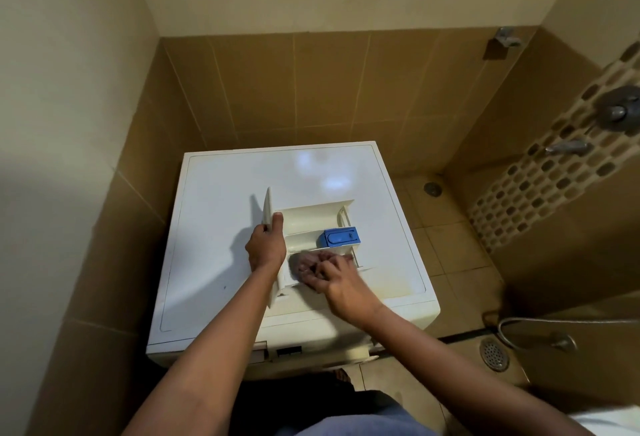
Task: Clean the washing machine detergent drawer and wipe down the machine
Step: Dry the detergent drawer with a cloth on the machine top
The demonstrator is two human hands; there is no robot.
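The white detergent drawer (311,220) lies pulled out on top of the white washing machine (214,213), its front panel to the left and a blue insert (339,237) in its middle compartment. My left hand (266,245) grips the drawer's front panel, thumb up against it. My right hand (341,285) holds a pinkish cloth (308,259) bunched inside the drawer's nearest compartment.
Brown tiled walls close in behind and to the left of the machine. Right of it are a tiled floor with a round drain (493,354), a small drain (432,188), a hose (526,323) and wall taps (616,111).
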